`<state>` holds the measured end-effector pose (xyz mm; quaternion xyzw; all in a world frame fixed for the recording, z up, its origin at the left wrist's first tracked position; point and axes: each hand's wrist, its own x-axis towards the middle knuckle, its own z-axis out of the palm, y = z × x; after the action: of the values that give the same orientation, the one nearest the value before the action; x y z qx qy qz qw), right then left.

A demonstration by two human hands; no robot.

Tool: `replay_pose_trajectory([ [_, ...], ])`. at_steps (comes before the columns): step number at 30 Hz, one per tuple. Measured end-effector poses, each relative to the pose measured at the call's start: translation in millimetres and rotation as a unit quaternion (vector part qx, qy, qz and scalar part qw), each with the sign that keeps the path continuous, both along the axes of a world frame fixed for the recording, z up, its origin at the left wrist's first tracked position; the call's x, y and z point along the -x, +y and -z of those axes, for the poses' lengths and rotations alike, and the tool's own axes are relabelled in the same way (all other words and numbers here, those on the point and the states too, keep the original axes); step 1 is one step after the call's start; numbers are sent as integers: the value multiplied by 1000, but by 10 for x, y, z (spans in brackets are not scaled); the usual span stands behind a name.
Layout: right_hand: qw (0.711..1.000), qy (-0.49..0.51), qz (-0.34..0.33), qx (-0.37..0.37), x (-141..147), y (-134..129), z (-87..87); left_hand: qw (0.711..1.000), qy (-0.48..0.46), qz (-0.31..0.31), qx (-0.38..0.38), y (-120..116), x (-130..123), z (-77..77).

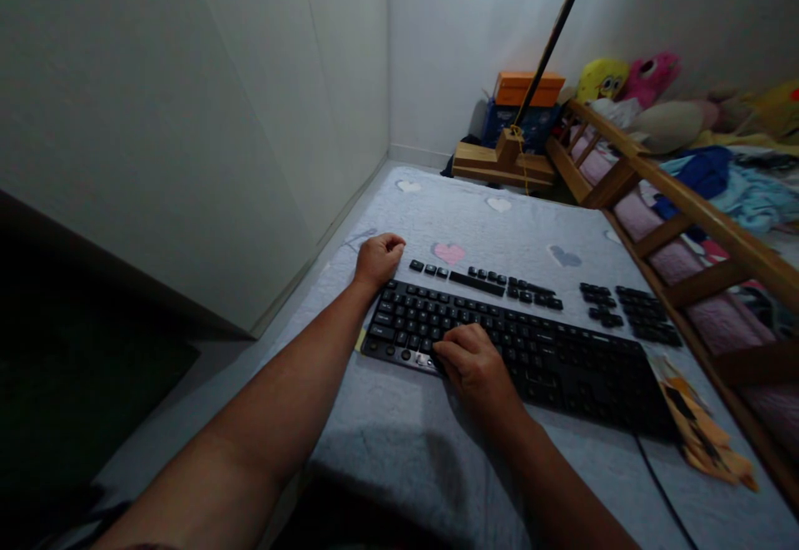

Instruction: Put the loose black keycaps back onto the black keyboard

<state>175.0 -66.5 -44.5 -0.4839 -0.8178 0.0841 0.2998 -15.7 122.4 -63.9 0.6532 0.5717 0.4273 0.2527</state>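
A black keyboard [562, 359] lies across the cloth, with some keys off along its near edge and right part. My right hand [474, 363] is at its near edge, thumb and fingers pinched together; whatever they may hold is hidden. My left hand [379, 258] rests curled on the cloth by the keyboard's far left corner, and its fingertips are too small to show any object. Loose black keys, among them a long bar key [477, 284], lie in rows beyond the keyboard. More loose keys [646, 314] sit in groups at the right.
Orange and black gloves [708, 429] lie right of the keyboard, near its cable [662, 488]. A wooden bed rail [717, 217] runs along the right. Behind the table stand a wooden base [503, 163] with a pole and an orange box [528, 88]. A pale panel [250, 117] rises at left.
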Motion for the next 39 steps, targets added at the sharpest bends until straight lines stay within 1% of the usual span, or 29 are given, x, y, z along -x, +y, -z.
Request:
replay_pose_trajectory([
  [3,1000,-13,2,2,7,-12,13,1000,0,-1,0,6,1,9],
  [7,1000,-4,5,2,21,-15,8,1000,-1,0,-3,13,7,25],
  [9,1000,13,3,5,21,-13,-7,1000,-1,1,-3,17,9,35],
  [12,997,71,-3,4,-9,-6,-45,1000,-1,2,-2,24,10,48],
  [13,996,92,2,0,-30,0,-63,1000,-1,2,-1,26,10,50],
  [15,992,122,35,-11,-92,21,-107,1000,0,2,-1,26,8,47],
  [18,988,127,88,-9,-229,99,-191,1000,1,3,2,23,4,31],
  [21,990,89,105,10,-399,278,-287,1000,1,3,4,20,0,15],
  [23,992,44,118,13,-517,476,-338,1000,0,4,5,18,0,9],
  [25,991,-11,134,21,-624,727,-364,1000,-1,5,5,16,0,7],
  [28,983,-89,150,57,-731,1123,-351,1000,-4,5,6,11,0,8],
  [31,971,-141,162,102,-757,1420,-307,1000,-7,5,5,9,-1,7],
  [34,967,-158,158,124,-733,1575,-261,1000,-8,6,5,12,-3,5],
  [39,962,-168,154,148,-704,1653,-199,1000,-8,6,7,23,-4,14],
])
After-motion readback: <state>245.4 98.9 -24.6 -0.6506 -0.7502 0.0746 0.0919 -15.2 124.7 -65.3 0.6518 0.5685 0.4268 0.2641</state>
